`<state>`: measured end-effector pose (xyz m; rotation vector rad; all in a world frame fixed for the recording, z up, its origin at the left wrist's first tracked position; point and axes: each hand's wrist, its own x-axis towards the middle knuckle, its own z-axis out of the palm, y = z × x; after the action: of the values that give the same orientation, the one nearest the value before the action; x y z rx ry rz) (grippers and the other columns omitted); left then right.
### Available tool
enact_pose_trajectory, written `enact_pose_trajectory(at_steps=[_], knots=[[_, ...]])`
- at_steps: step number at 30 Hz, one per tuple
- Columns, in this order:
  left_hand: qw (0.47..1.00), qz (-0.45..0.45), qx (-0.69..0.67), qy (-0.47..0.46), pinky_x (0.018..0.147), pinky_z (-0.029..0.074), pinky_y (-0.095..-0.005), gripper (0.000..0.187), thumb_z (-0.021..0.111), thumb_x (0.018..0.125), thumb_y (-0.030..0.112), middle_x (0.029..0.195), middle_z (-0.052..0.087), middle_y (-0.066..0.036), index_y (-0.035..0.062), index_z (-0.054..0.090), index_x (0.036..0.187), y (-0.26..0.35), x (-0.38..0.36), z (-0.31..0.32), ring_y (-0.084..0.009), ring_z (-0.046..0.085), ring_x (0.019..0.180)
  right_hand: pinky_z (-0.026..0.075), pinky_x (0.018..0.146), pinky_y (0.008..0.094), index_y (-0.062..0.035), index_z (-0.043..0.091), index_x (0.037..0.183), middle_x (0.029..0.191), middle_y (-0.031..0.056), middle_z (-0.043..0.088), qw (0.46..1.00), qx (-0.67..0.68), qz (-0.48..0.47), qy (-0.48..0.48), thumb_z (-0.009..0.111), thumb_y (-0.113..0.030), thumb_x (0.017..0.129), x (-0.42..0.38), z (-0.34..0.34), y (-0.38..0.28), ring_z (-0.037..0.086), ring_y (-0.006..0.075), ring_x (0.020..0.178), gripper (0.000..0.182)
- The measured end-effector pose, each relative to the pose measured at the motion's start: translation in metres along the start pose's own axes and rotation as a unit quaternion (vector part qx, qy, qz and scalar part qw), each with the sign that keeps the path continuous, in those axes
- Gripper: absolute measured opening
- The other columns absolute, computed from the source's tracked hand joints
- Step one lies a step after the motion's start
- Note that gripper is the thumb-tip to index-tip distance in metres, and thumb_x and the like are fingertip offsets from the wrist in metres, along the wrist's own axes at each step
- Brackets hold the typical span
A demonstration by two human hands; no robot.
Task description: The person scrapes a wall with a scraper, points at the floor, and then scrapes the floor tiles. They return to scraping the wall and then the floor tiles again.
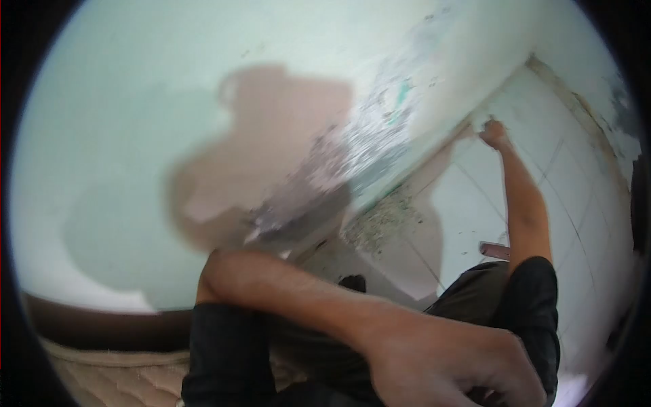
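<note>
My left forearm crosses the foreground, and my left hand (451,366) is low and close to the camera. Its fingers are curled inward; whatever they may hold is hidden. Reaching far forward, my right hand (495,133) is closed low over the tiled floor (522,163), near the foot of the pale green wall (163,41). Anything in its fingers is too small to make out. The wall has a scraped, flaking patch (380,132). Below this patch, crumbled debris (386,220) lies on the tiles along the wall's base.
A flat reddish-brown piece (494,250) lies on the floor beside my right forearm. A quilted beige mattress (108,380) is at the lower left. Another wall edge (576,102) meets the floor at the right. My shadow falls across the wall.
</note>
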<state>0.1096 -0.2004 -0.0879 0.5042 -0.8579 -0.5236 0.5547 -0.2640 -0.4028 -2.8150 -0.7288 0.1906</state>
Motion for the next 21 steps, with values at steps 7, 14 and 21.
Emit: enact_pose_trajectory(at_steps=[7, 14, 21], knots=[[0.999, 0.013, -0.036, -0.031, 0.064, 0.042, -0.0331, 0.036, 0.050, 0.096, 0.028, 0.080, 0.056, -0.013, -0.0072, 0.056, 0.094, -0.017, -0.004, 0.004, -0.0208, 0.055, 0.071, 0.056, 0.074, 0.0383, 0.0024, 0.041, 0.128, 0.110, 0.0234, 0.061, 0.996, 0.053, 0.069, -0.015, 0.064, -0.023, 0.071, -0.036, -0.033, -0.027, 0.064, 0.0341, 0.091, 0.066], [0.995, -0.088, 0.015, -0.046, 0.060, 0.040, -0.0371, 0.022, 0.047, 0.094, 0.011, 0.078, 0.052, -0.016, -0.0072, 0.057, 0.100, -0.002, -0.022, -0.006, -0.0300, 0.052, 0.069, 0.044, 0.097, 0.0415, -0.0008, 0.039, 0.135, 0.120, 0.0214, 0.057, 0.996, 0.029, 0.085, -0.023, 0.057, -0.033, 0.081, -0.034, -0.028, -0.032, 0.050, 0.0336, 0.118, 0.065], [0.987, -0.082, 0.089, -0.104, 0.048, 0.039, -0.0389, 0.026, 0.055, 0.089, 0.015, 0.076, 0.057, -0.020, -0.0084, 0.062, 0.096, 0.015, -0.030, -0.012, -0.0293, 0.051, 0.054, 0.042, 0.100, 0.0431, -0.0153, 0.043, 0.135, 0.135, 0.0100, 0.049, 0.980, 0.085, 0.179, -0.017, 0.054, -0.037, 0.087, -0.045, -0.033, -0.035, 0.046, 0.0280, 0.126, 0.054]])
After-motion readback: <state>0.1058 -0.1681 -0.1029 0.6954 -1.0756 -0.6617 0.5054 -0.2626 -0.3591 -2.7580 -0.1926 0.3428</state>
